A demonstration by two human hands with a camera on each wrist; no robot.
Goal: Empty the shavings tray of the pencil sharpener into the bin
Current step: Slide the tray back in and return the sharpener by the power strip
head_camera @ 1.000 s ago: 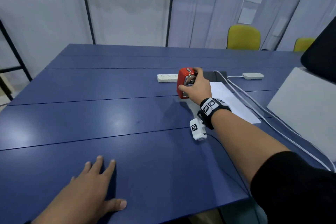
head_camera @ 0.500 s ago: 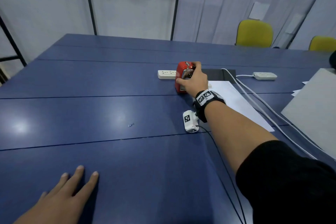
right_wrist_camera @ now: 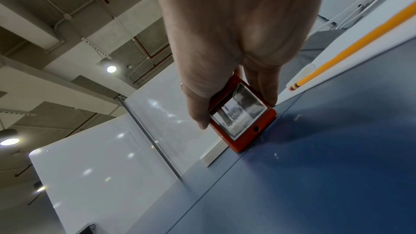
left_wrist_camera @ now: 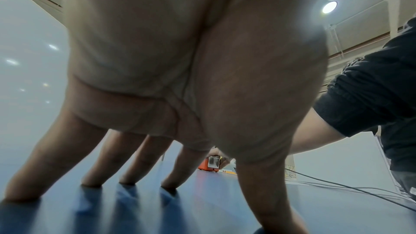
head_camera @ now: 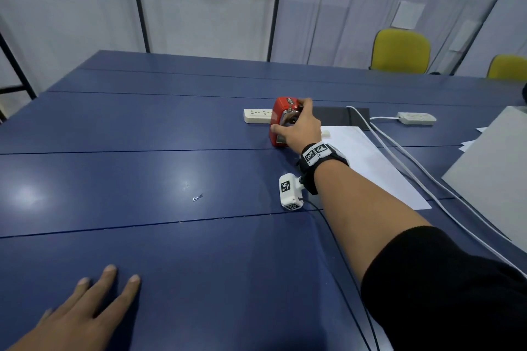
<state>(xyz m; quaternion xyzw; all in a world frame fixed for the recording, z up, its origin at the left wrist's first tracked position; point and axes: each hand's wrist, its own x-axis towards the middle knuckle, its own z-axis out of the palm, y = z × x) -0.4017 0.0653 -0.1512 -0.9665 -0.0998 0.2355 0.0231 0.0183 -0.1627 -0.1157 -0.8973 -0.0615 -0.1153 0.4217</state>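
Observation:
A red pencil sharpener (head_camera: 278, 120) stands on the blue table (head_camera: 142, 179), past the middle. My right hand (head_camera: 298, 128) grips it, thumb on its left side and fingers over the top and right. The right wrist view shows the red sharpener (right_wrist_camera: 244, 131) with its clear shavings tray (right_wrist_camera: 238, 113) in the near face, thumb and fingers clamped on either side. My left hand (head_camera: 85, 310) lies flat on the table at the near left, fingers spread. In the left wrist view its fingertips (left_wrist_camera: 128, 179) press the tabletop, and the sharpener (left_wrist_camera: 208, 164) appears far off. No bin is in view.
A white power strip (head_camera: 256, 116) lies just behind the sharpener. A sheet of paper (head_camera: 370, 159) and white cables (head_camera: 413, 174) lie to the right, with a grey board (head_camera: 493, 168) at the right edge. A yellow pencil (right_wrist_camera: 351, 49) rests on the paper. Yellow chairs (head_camera: 400, 50) stand beyond the table.
The head view has shifted, so the left hand sits lower and further left in frame. The right hand keeps its grip on the sharpener, which stays on the table.

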